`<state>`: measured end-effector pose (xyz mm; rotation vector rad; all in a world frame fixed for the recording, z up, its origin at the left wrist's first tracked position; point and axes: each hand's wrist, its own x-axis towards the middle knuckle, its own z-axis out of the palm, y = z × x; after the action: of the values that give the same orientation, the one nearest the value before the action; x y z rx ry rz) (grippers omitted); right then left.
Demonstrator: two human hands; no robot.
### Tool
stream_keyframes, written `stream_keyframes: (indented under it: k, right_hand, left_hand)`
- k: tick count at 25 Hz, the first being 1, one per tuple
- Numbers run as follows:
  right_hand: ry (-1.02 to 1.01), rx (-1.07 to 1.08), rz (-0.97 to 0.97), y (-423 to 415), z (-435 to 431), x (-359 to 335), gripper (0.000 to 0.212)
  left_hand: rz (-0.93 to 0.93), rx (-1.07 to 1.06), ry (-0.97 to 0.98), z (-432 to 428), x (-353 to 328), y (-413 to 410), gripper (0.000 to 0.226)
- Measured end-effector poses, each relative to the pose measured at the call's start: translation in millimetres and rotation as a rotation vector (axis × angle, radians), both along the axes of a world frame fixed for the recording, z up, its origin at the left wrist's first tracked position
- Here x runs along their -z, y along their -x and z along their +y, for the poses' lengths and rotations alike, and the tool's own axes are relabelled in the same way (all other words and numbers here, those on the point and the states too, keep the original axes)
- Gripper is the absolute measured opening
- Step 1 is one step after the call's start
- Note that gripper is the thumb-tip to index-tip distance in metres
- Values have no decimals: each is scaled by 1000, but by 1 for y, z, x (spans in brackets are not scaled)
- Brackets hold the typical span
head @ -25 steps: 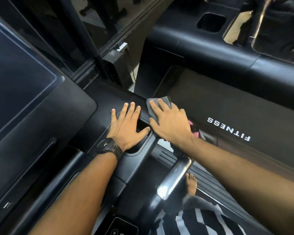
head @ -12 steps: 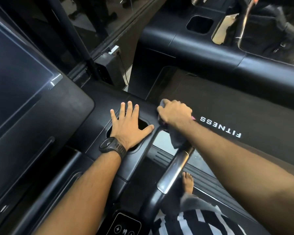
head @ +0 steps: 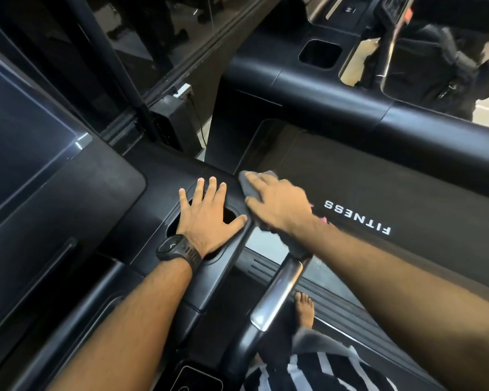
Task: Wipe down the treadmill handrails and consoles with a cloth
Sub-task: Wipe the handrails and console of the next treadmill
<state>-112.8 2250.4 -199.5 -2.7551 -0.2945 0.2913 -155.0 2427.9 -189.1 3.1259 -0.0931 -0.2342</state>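
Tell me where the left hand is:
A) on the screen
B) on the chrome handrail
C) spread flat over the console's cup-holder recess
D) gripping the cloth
C: the left hand lies flat, fingers spread, over the cup-holder recess; the right hand presses the cloth.

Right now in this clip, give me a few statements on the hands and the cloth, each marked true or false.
1. The right hand presses a grey cloth onto the console. True.
2. The left hand holds the cloth. False: it lies flat over the cup holder.
3. A black watch sits on the left wrist. True.
4. The person wears shoes. False: one bare foot shows.
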Motion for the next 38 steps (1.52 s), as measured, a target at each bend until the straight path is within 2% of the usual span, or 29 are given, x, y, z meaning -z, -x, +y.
stream_keyframes:
  k: [2,3,4,6,7,9,10,12,13,14,15,17,18,20,21,22,25,27,29,31,32,33,34,36,37,38]
  right_hand:
    - [21,271,237,-19,-3,-12,47]
    - [100,315,220,-13,0,-12,46]
    - [205,247,86,2,3,-6,48]
    - [128,66,-109,31,7,-2,57]
    - [62,-2,-90,23,0,-1,57]
    - [-2,204,130,-7,-11,-12,49]
    - [34,313,194,-7,-10,-14,46]
    - [199,222,32,17,-4,-8,52]
    - [176,122,-54,30,-1,-4,58]
    - [134,34,-58,30,-5,-2,62]
    - [63,58,15,15,-15,-2,61]
    - [8,291,261,-6,-25,-14,48]
    - [50,343,267,-4,-25,-13,47]
    - [185,194,48,24,-17,-8,56]
    - [147,113,-36,32,-15,-4,61]
    - [106,63,-29,26,-21,-1,61]
    - [44,291,240,-1,-35,-13,47]
    - [187,208,114,18,-28,-8,60]
    - [154,90,5,29,-26,-3,63]
    - [28,248,160,5,-40,-7,42]
    - [32,336,229,3,-41,-12,37]
    - [97,368,205,9,-40,-9,37]
    - [189,300,92,22,-36,-6,41]
    - [116,131,-52,42,-29,-6,50]
    - [49,81,-24,32,-36,-5,49]
    - [0,150,103,15,-46,-9,45]
  left_hand:
    - [16,-1,-2,-1,0,0,91]
    - [10,1,-6,-1,1,2,90]
    - [-1,4,-9,-1,2,2,89]
    - [-14,5,-10,-2,2,0,87]
    - [-17,7,-1,-3,3,-2,85]
    - [-2,9,18,-8,3,-3,82]
    - [1,7,23,-10,4,-2,82]
    - [-12,6,20,-11,5,-1,82]
    - [-14,7,14,-12,5,-2,82]
    - [-10,7,14,-12,5,-3,83]
    - [-1,7,17,-12,5,-4,83]
    - [23,4,17,-13,4,-3,85]
    - [26,9,12,-14,4,-2,86]
    - [17,19,-1,-18,5,-1,89]
    - [11,19,-6,-19,5,-2,90]
    - [11,18,-5,-20,5,-3,92]
    - [54,4,12,-23,4,-5,98]
    - [40,-1,7,-25,5,-4,100]
    - [20,-6,-3,-27,8,-5,103]
    - [41,-3,-12,-27,9,-6,107]
    - [55,2,-15,-27,9,-5,108]
    - [57,8,-18,-27,9,-4,107]
    - [50,13,-19,-27,8,-3,105]
    - [25,11,-18,-27,8,-4,101]
    - [22,13,-16,-28,9,-5,101]
    - [30,17,-20,-29,9,-5,101]
